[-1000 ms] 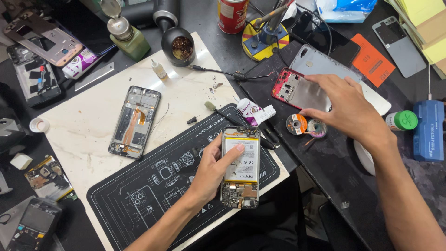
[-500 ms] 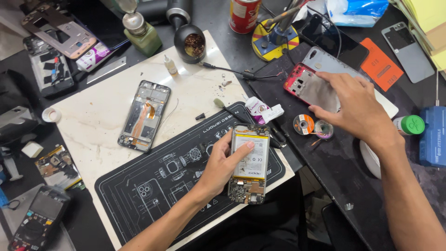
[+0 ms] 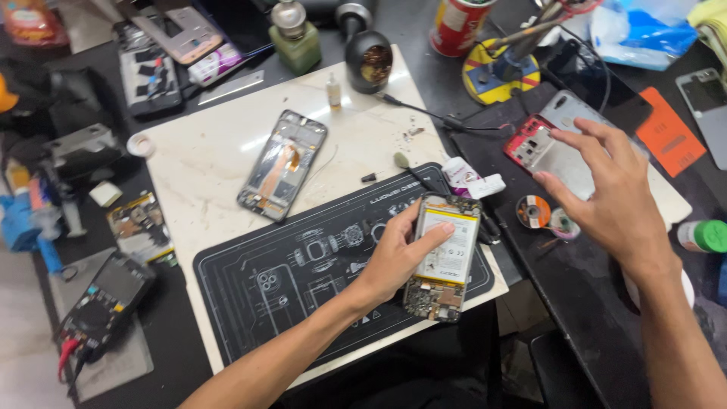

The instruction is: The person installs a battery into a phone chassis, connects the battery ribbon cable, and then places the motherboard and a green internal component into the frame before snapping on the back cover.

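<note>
My left hand [image 3: 400,254] grips an opened phone [image 3: 445,261] with a white battery and bare circuit board, resting on the black repair mat [image 3: 303,280]. Its thumb lies across the battery. My right hand [image 3: 609,193] hovers with fingers spread over a red-framed phone back [image 3: 534,144] and a silvery cover, holding nothing. Two small tape rolls [image 3: 547,214] lie just left of that hand.
A second opened phone frame [image 3: 282,163] lies on the white slab [image 3: 204,159]. A multimeter [image 3: 106,299] sits at the left. Bottles, a brass-wool tip cleaner [image 3: 369,57], a red can [image 3: 458,24], a tool stand and phone parts crowd the back edge. A green-capped bottle [image 3: 704,235] lies right.
My right hand has lifted off the red-framed phone back and opened its fingers. My left hand keeps its hold on the opened phone. The view has shifted slightly left.
</note>
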